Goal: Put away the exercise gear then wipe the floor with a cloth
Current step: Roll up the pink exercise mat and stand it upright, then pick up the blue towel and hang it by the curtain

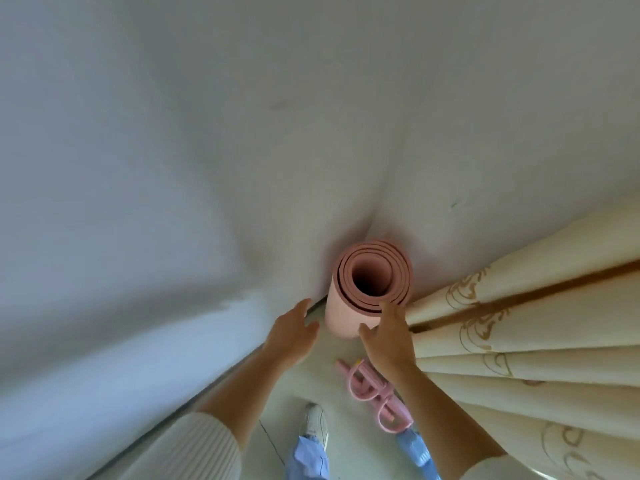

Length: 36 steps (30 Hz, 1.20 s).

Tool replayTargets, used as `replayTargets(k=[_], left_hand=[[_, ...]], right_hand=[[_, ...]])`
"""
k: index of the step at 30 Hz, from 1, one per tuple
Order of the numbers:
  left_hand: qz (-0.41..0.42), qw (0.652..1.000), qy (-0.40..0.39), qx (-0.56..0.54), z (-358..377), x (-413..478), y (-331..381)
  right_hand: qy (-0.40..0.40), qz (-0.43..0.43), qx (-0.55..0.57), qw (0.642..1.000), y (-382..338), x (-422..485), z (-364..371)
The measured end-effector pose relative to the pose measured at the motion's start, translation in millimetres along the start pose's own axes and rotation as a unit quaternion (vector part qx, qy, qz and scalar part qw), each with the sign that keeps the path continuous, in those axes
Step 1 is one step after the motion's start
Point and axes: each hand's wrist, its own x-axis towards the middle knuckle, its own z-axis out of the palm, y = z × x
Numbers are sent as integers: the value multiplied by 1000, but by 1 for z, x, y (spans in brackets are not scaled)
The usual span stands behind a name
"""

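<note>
The rolled mat (343, 315) stood upright in the corner beside the curtain (519, 323). The right hand (386, 341) touched its side with straight fingers; the left hand (292, 336) was open alongside. Judged light, soft foam: clasp the roll's sides with 2 hands.

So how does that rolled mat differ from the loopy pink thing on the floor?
The rolled mat stands upright on end; the stretch band lies flat on the floor. The mat is one thick roll; the band is thin loops. The mat looks bulkier than the band. Both are pink.
</note>
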Motion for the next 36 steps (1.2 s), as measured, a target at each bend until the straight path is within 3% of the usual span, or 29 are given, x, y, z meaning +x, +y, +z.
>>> replayTargets(k=[7, 15, 19, 24, 31, 36], left_hand=[[-67, 991, 94, -66, -35, -138, -98], [-145, 942, 267, -139, -44, -395, -259], [-216, 898, 343, -172, -36, -533, -340], [-284, 823, 438, -224, -26, -665, -419], [-369, 720, 527, -259, -7, -802, -540], [-439, 660, 544, -275, 2, -907, -652]], right_hand=[[-117, -105, -58, 986, -60, -123, 39], [-220, -284, -111, 927, -130, -347, 127], [-292, -383, -144, 865, -162, -474, 180], [-353, -506, -212, 758, -206, -610, 242], [-395, -608, -289, 626, -253, -775, 360], [-424, -647, -312, 552, -289, -904, 472]])
